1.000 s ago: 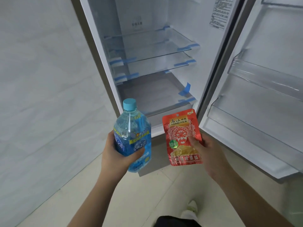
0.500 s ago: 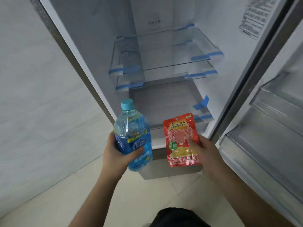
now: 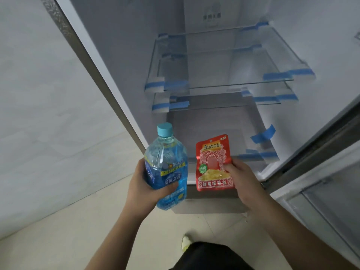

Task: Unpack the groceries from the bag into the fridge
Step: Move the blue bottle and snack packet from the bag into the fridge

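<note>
fridge (image 3: 124, 55) stands open ahead, a smooth white shell of hard plastic with clear glass shelves (image 3: 224, 82) whose front corners are still bound in blue tape (image 3: 276, 76); nothing sits on them yet, and the door (image 3: 331, 201) with its clear bins hangs at the right edge of view. bottle (image 3: 166, 172) comes next in size: clear plastic, rounded shoulders, pale blue cap, a glossy blue label, full of liquid, so it is likely heavy and a little slick; the left hand (image 3: 142, 190) is wrapped round its lower body, which looks the surest place to hold it. packet (image 3: 214, 163) is the smallest, a flat red foil pouch with crimped edges, probably light, soft and easy to bend; the right hand (image 3: 241, 180) pinches its right edge between thumb and fingers. both are held upright just in front of the lowest shelf's front edge, above the pale tiled floor (image 3: 78, 230).
</note>
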